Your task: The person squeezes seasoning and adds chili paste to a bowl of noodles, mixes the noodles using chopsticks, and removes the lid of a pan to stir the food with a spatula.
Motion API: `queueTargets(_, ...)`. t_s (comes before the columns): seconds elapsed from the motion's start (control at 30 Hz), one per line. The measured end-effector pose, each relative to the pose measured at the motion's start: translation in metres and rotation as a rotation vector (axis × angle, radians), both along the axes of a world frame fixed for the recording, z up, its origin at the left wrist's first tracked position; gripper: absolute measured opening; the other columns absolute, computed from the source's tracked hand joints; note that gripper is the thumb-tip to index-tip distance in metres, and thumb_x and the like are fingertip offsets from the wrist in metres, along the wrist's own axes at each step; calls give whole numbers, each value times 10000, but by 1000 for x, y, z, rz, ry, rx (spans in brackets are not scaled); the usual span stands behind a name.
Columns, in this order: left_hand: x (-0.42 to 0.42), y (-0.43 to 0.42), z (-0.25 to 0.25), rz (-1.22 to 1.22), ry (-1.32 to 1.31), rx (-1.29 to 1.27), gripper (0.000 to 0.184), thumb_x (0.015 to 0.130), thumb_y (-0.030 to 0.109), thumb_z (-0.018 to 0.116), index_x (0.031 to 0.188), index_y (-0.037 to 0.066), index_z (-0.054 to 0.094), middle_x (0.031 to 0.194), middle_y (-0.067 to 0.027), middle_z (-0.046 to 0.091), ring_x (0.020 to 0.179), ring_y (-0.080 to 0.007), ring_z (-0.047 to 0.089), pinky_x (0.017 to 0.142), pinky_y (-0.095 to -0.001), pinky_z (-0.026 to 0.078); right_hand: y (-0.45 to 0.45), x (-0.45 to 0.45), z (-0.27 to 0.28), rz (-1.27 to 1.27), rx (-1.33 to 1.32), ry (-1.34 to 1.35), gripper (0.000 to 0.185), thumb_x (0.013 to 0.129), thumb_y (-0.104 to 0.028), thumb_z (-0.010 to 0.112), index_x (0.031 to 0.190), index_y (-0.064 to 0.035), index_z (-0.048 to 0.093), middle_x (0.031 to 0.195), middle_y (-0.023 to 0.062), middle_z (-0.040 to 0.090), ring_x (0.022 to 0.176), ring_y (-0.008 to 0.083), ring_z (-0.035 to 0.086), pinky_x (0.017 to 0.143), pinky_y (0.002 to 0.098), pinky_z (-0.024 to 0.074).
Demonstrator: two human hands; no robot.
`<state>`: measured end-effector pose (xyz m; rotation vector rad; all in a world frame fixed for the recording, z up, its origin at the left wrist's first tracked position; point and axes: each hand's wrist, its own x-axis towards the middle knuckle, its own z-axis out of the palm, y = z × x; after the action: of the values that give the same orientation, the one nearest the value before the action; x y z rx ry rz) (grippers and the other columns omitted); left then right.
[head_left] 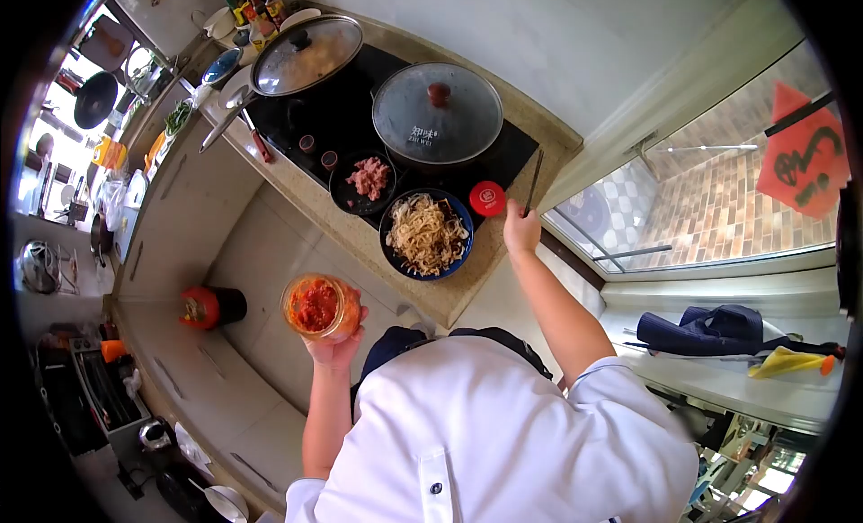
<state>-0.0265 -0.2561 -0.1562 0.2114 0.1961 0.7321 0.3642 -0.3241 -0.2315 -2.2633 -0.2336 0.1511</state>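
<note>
My left hand (337, 343) is wrapped round an open glass jar (346, 316) of red chili sauce (316, 305), held out over the floor in front of the counter. My right hand (521, 226) grips a pair of dark chopsticks (536, 177), which point up and away over the counter's corner. Beside that hand lies a round red jar lid (487, 198). A blue-rimmed plate of noodles (426, 233) stands at the counter's front edge. Just behind it is a dark plate of chopped raw meat (368, 178).
On the black cooktop (355, 118) stand a lidded wok (438, 114) and a pan under a glass lid (307, 55). A red-handled knife (258, 141) lies at the cooktop's left. Seasoning bottles (261, 10) line the back. A red and black bin (214, 307) stands by the left cabinets.
</note>
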Motion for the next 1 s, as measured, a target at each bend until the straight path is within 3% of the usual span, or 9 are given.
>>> queueTargets(0.1,7,9,-12,-22,57,1,754,817,590,623,1404,167,414,1311,-227,511,1025,-412,590,631,-397,589,-23,-5,26,45,250,148,399,896,-356,575,764,19,609,662,147,618,691,298,632,665,411,487)
queueTargets(0.17,7,15,-23,-4,122,-18,785,802,641,609,1403,174,417,1302,-227,524,1020,-416,600,606,-396,582,-34,-22,77,117,413,429,393,948,-310,519,708,-11,605,651,81,591,626,124,582,572,288,439)
queueTargets(0.27,15,23,-29,-47,196,-59,882,749,757,567,1397,177,424,1302,-202,540,1033,-414,612,572,-398,564,-47,-45,134,387,282,228,380,1002,-366,496,884,-42,658,628,-16,505,550,96,462,518,246,382)
queueTargets(0.5,33,30,-42,-67,233,2,935,725,796,557,1409,175,412,1336,-149,532,1083,-386,615,565,-425,566,-40,-97,238,760,642,626,244,999,-201,541,1019,34,603,857,90,639,730,173,666,672,291,564)
queueTargets(0.6,36,27,-44,-66,170,41,925,735,769,578,1418,170,405,1358,-148,518,1172,-372,569,772,-500,574,-33,-95,247,981,708,746,253,998,-173,528,1061,65,583,970,127,621,852,240,694,822,374,584)
queueTargets(0.67,41,21,-41,-31,184,27,942,746,743,596,1440,147,371,1393,-146,490,1259,-357,502,1005,-540,458,-25,-94,252,1049,755,799,250,1004,-160,502,1059,70,583,987,133,614,877,241,689,822,369,583)
queueTargets(0.73,40,18,-42,-37,181,54,956,750,735,599,1450,133,352,1409,-143,476,1286,-349,476,1055,-537,402,-17,-89,257,1149,790,911,272,1014,-132,419,1051,80,584,1018,133,589,947,241,671,831,370,580)
queueTargets(0.87,54,7,-25,1,207,162,966,753,711,619,1450,107,331,1415,-143,463,1289,-336,475,1084,-512,384,-2,-85,251,1443,543,416,108,877,5,628,980,37,632,906,114,602,797,207,640,685,297,513)
queueTargets(1.0,66,1,-20,64,146,195,866,780,590,681,1404,79,364,1379,-157,482,1280,-310,483,1064,-490,414,13,-86,254,1618,534,113,105,828,3,665,932,14,659,856,116,614,736,221,620,638,298,483)
